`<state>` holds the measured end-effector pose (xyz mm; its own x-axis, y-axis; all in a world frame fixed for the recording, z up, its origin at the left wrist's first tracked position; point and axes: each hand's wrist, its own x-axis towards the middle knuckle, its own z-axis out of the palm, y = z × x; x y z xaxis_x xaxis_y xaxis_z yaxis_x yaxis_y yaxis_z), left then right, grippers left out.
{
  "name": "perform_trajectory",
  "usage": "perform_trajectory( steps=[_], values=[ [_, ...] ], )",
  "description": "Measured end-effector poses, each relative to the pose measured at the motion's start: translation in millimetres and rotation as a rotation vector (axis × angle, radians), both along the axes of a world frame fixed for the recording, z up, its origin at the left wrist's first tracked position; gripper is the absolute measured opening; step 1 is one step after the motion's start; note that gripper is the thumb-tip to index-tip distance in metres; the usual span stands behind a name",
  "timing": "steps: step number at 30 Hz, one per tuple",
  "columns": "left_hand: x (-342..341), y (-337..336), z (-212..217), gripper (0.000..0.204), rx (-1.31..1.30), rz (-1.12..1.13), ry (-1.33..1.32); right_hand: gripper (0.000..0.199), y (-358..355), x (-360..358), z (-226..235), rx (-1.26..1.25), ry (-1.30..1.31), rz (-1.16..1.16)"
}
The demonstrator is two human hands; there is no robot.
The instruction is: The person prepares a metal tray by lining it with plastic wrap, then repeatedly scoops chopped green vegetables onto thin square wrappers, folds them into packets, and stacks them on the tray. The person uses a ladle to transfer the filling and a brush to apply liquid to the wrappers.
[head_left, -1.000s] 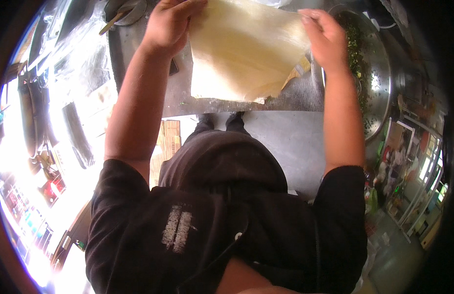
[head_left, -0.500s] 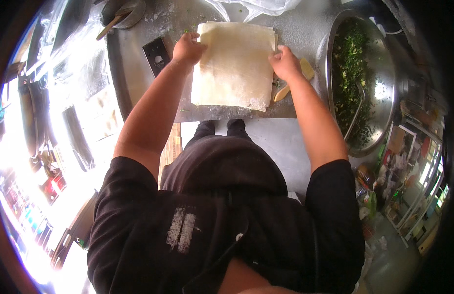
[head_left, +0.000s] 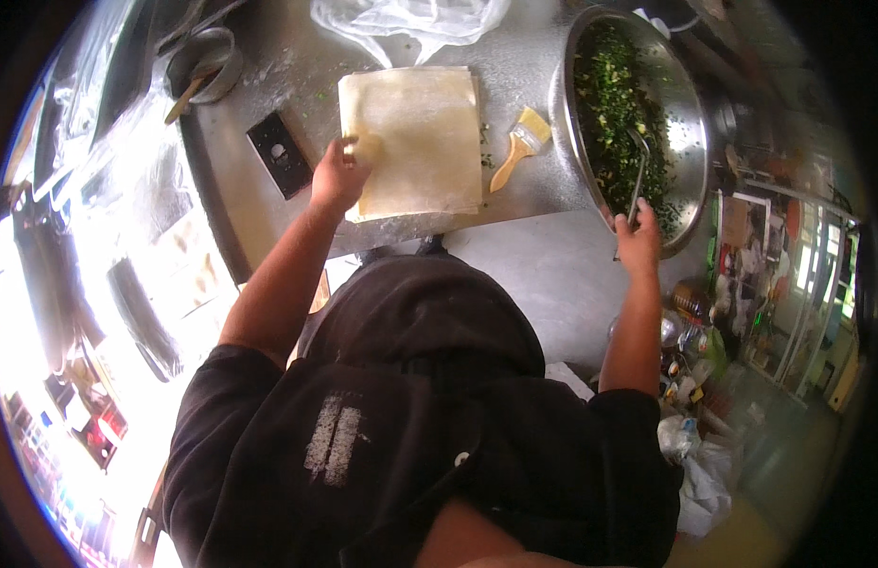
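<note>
I see my left hand [head_left: 337, 178] lying on the left edge of the square pale dough sheet [head_left: 415, 140], fingers pressed down on it; the sheet is flat on the steel tabletop [head_left: 268, 76]. My right hand [head_left: 638, 237] is closed around the handle of the metal spoon [head_left: 638, 175] leaning in the big steel bowl [head_left: 690, 104], which holds chopped green filling [head_left: 614, 104]. A pastry brush [head_left: 519, 142] sits between sheet and bowl. A small bowl [head_left: 204, 64] with a wooden-handled utensil in it sits at far left.
</note>
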<state>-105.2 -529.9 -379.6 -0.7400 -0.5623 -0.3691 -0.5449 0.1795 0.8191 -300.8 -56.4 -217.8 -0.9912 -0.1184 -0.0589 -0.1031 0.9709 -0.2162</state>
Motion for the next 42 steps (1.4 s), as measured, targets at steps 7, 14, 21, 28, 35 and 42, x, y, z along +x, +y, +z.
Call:
perform_trajectory(
  steps=[7,14,21,28,35,42],
  values=[
    [31,17,9,0.034,-0.054,-0.248,-0.008,0.06,28,-11,-11,-0.03,-0.084,-0.04],
    [35,24,3,0.023,0.103,0.03,-0.176,0.045,111,-103,-25,-0.323,-0.136,-0.293],
    [29,40,-17,0.026,-0.294,0.051,-0.186,0.051,140,-259,-64,-0.008,-0.185,-0.263],
    [25,48,-26,0.027,-0.442,0.11,-0.308,0.052,61,-296,-36,-0.146,-0.454,0.035],
    [27,41,-41,0.029,-0.442,0.132,-0.283,0.051,177,-251,6,0.149,-0.181,0.15],
    [24,42,-36,0.029,-0.474,0.122,-0.339,0.052,150,-251,-15,-0.016,-0.535,0.03]
  ],
)
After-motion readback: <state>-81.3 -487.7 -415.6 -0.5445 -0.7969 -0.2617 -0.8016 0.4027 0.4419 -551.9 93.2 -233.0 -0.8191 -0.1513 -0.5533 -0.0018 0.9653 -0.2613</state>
